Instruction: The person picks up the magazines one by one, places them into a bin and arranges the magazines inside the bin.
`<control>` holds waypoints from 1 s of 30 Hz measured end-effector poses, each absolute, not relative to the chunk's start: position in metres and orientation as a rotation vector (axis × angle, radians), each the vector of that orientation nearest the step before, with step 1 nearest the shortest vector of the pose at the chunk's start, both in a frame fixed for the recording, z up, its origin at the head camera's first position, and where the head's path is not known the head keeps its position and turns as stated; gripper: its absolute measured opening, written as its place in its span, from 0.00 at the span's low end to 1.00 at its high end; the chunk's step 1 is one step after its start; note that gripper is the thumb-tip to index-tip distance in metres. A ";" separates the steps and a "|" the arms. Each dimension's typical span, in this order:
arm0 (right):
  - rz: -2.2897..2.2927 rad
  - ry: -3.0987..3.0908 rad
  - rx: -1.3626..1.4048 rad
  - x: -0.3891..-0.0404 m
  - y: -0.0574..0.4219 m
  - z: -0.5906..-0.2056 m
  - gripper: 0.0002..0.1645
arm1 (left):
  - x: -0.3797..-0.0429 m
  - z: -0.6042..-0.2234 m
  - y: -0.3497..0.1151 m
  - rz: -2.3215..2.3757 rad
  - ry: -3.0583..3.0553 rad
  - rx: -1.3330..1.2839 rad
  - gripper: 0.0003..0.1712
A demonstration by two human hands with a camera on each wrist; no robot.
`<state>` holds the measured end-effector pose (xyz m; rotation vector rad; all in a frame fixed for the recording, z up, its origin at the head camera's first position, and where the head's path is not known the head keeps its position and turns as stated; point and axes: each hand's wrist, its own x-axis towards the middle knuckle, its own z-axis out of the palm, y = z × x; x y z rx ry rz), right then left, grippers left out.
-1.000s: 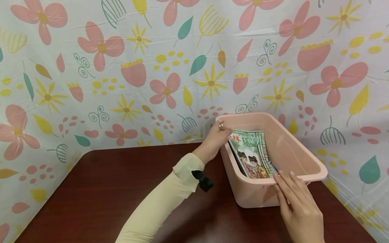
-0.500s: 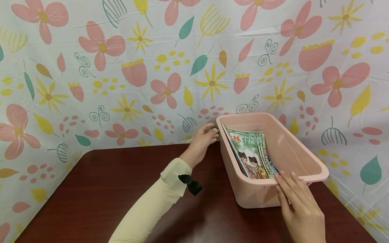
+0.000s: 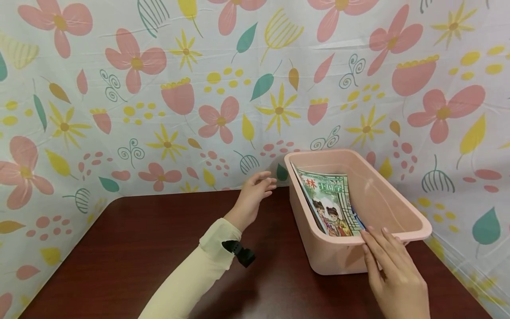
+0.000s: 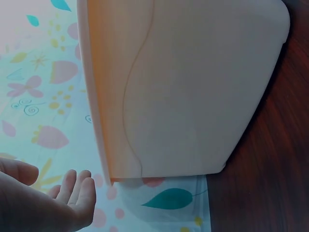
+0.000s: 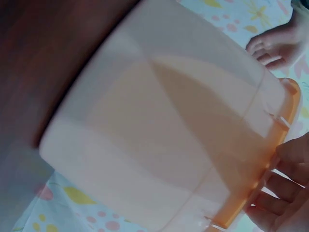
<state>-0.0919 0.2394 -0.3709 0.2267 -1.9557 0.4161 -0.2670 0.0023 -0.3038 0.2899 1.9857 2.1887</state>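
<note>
A pink plastic bin [image 3: 332,257] stands on the right part of the table. Inside it leans a magazine [image 3: 330,201] with two cartoon children on its green cover, plus a dark edge and a bit of blue beside it. My left hand [image 3: 251,197] hovers left of the bin, apart from it, fingers loosely bent and holding nothing. In the left wrist view the same hand [image 4: 53,203] shows beside the bin's outer wall [image 4: 193,87]. My right hand [image 3: 394,274] rests its extended fingers on the near rim of the bin. The right wrist view shows those fingertips [image 5: 280,183] touching the rim.
The dark brown table [image 3: 139,257] stretches left of the bin. A flower-patterned cloth [image 3: 223,66] hangs behind the table and along its right side. A black strap [image 3: 239,252] sits around my left cuff.
My left hand has let go of the bin's far left rim and moved away to the left and slightly down. The right hand stays at the near rim; the bin has hardly moved.
</note>
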 end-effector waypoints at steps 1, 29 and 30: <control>0.413 -1.959 0.230 -0.092 0.240 -0.370 0.28 | -0.266 -0.304 0.001 2.187 1.993 0.291 0.21; 0.535 -1.840 0.412 -0.094 0.212 -0.326 0.31 | -0.244 -0.302 -0.042 2.293 1.868 0.278 0.20; 0.545 -1.838 0.418 -0.095 0.211 -0.324 0.30 | -0.243 -0.302 -0.044 2.302 1.860 0.274 0.19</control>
